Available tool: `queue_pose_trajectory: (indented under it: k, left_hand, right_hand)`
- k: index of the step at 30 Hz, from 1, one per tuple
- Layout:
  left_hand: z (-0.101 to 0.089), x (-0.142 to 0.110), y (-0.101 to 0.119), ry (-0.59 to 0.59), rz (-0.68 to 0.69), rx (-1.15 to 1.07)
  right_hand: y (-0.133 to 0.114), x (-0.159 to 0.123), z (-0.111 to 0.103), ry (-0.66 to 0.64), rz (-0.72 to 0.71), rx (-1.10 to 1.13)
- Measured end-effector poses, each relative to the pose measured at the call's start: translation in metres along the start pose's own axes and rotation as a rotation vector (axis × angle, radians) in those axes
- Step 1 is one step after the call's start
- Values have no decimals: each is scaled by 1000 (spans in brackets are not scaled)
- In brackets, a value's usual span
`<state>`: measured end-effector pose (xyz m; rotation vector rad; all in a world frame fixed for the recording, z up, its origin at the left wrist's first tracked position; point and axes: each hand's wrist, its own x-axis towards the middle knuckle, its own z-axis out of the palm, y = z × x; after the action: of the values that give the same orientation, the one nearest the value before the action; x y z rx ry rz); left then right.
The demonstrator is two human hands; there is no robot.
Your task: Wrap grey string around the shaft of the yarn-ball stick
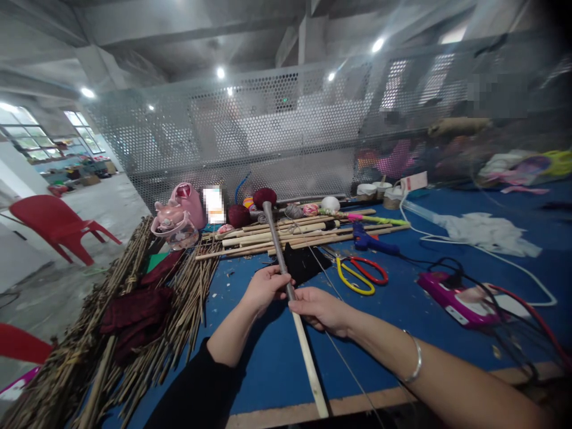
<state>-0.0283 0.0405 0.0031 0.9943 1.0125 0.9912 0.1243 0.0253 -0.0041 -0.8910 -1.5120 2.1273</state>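
A long wooden stick [305, 351] slants up from the table's front edge, its upper part covered in grey wrapping [276, 241]. Its far end looks wider and greyish. My left hand [269, 287] is closed around the grey part. Just below it, my right hand [319, 308] pinches the stick where the grey meets the bare wood. A thin grey strand [346, 363] runs beside the stick and past my right hand. Beyond my hands lies a piece of black cloth [306, 263]. To its right are scissors [364, 275] with one yellow and one red handle.
Blue tabletop [263, 381] underneath. Bundled twigs [187, 298] and dark red cloth [138, 316] lie left. Behind are more sticks [313, 228], yarn balls [265, 197] and a pink pot [172, 223]. At right are a blue glue gun [373, 243], a purple power strip [460, 301] and cables.
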Motion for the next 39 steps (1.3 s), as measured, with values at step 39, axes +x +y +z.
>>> queue_pose_trajectory:
  k: [39]
  left_hand:
    - [-1, -1, 1, -18, 14, -14]
  right_hand:
    - [-2, -3, -2, -62, -20, -24]
